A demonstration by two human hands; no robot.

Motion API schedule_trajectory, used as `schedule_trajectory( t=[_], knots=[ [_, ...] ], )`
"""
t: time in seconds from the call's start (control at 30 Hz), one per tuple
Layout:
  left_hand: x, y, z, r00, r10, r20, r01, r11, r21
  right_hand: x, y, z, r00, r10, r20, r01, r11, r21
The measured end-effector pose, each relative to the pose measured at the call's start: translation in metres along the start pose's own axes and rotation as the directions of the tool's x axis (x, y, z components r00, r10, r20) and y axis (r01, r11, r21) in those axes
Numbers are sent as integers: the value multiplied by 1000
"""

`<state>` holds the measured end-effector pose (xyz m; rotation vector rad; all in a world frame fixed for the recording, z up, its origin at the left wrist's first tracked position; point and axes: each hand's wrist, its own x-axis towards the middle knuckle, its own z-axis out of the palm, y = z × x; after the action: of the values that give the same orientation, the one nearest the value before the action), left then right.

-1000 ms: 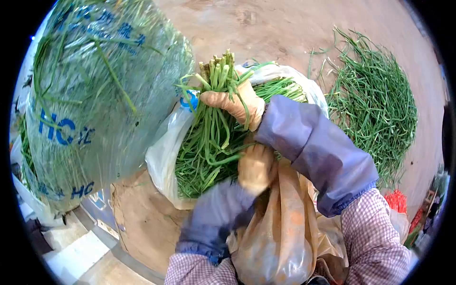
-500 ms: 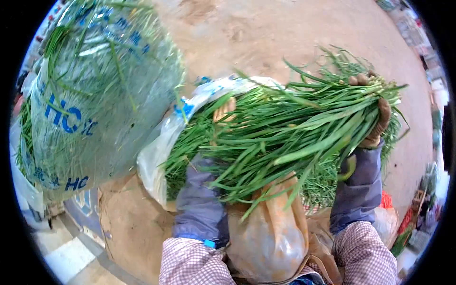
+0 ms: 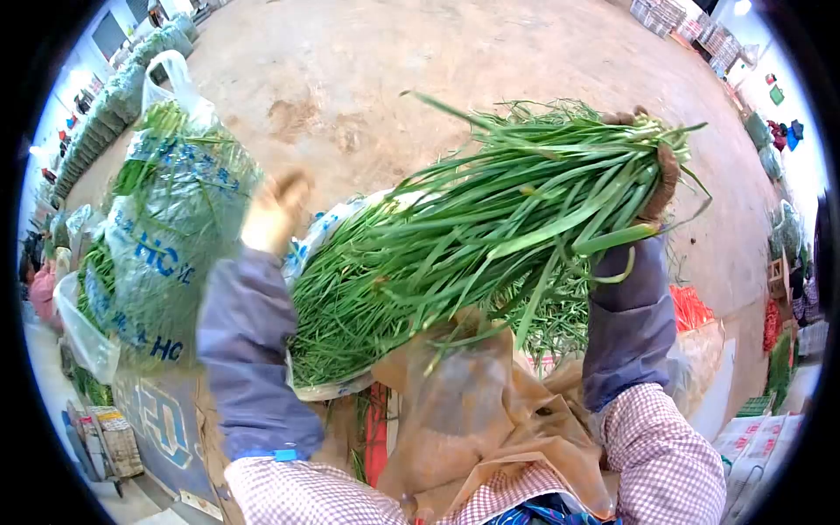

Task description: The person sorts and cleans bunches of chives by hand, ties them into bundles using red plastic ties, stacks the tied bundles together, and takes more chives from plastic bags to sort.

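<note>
My right hand [image 3: 661, 184], in a brown glove, is closed around the pale stem ends of a large bunch of garlic chives [image 3: 525, 210]. The long green leaves fan out to the left. Beneath and left of them, more loose greens [image 3: 350, 293] lie on an opened white plastic bag [image 3: 328, 385]. My left hand [image 3: 278, 206] is raised between that bag and a full plastic sack [image 3: 166, 254] with blue lettering. Motion smears its fingers, so whether they are spread or curled is unclear. A brownish translucent apron [image 3: 455, 411] covers my lap.
More cut greens [image 3: 560, 324] lie under the bunch, in front of me. A red bundle [image 3: 689, 306] sits to the right, near a white printed sack [image 3: 757, 451]. Filled bags [image 3: 105, 114] line the far left wall. Stacked goods [image 3: 661, 16] stand at the back right.
My left hand has come out from under the leaves and swung left, toward the full sack. My right hand still grips the chives. The view has tilted up, showing more floor.
</note>
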<state>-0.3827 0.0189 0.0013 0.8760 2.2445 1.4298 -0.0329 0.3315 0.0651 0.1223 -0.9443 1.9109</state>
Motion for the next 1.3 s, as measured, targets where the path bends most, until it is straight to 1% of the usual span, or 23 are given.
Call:
schedule_trajectory(
  t=[0.03,0.1,0.2,0.23,0.3,0.37,0.43,0.5,0.53,0.6,0.63,0.67,0.7,0.73,0.77,0.8,0.83,0.87,0.93,1.0,1.07,1.2,1.3],
  knots=[
    [-3,54,-13,993,114,9,-110,971,-210,-8,2,14,999,30,26,-32,997,71],
    [-35,176,-27,815,539,211,-563,824,67,-29,11,43,996,84,38,-91,965,247],
    [-70,259,26,645,658,388,-695,717,-62,-70,24,82,981,169,99,-194,893,406],
    [-78,263,45,642,550,534,-550,816,-178,-85,25,95,975,196,105,-222,838,499],
    [-111,252,80,643,173,747,-301,953,39,-107,21,90,964,223,143,-263,860,437],
    [-145,207,114,513,190,837,-116,982,-152,-126,17,65,949,261,177,-315,769,555],
    [-186,156,121,387,118,915,197,958,-207,-153,3,36,937,340,79,-326,773,544],
    [-244,143,109,327,-77,942,495,863,-101,-178,-1,-7,926,373,-65,-274,779,564],
    [-263,115,101,270,-276,923,571,817,77,-188,-2,-28,930,366,-48,-278,780,560],
    [-286,106,84,227,-126,966,208,975,78,-204,-9,-46,934,353,-44,-266,774,575],
    [-288,112,70,122,-165,979,135,980,148,-207,-8,-56,938,345,-18,-273,773,573],
    [-292,104,50,102,-330,939,149,938,313,-208,-8,-60,936,351,-6,-284,767,576],
    [-289,128,36,176,-460,870,172,885,432,-208,-7,-62,934,357,11,-297,758,581],
    [-279,135,24,324,-447,834,48,888,458,-208,-7,-61,927,375,-2,-304,756,580],
    [-272,150,13,537,-464,705,219,883,414,-207,-8,-48,930,366,-22,-284,756,590],
    [-256,152,5,716,-249,652,76,957,281,-205,-7,-40,930,369,8,-294,728,620],
    [-244,169,9,820,-159,549,78,983,168,-203,-8,-32,930,367,34,-301,702,645],
    [-232,190,16,863,68,501,-182,967,181,-200,-10,-24,925,370,84,-338,703,625],
    [-210,223,59,758,432,489,-496,868,3,-193,-2,-22,925,341,164,-367,702,610],
    [-194,218,113,739,364,567,-355,926,-131,-188,-2,-16,920,343,189,-388,728,566],
    [-194,182,170,645,65,761,166,960,-223,-187,-7,-17,913,327,244,-407,762,503],
    [-259,130,194,377,116,919,661,661,-355,-190,-20,-25,893,425,151,-441,755,485],
    [-292,130,186,417,194,888,808,368,-460,-197,-20,-45,849,520,96,-493,710,503]
  ],
)
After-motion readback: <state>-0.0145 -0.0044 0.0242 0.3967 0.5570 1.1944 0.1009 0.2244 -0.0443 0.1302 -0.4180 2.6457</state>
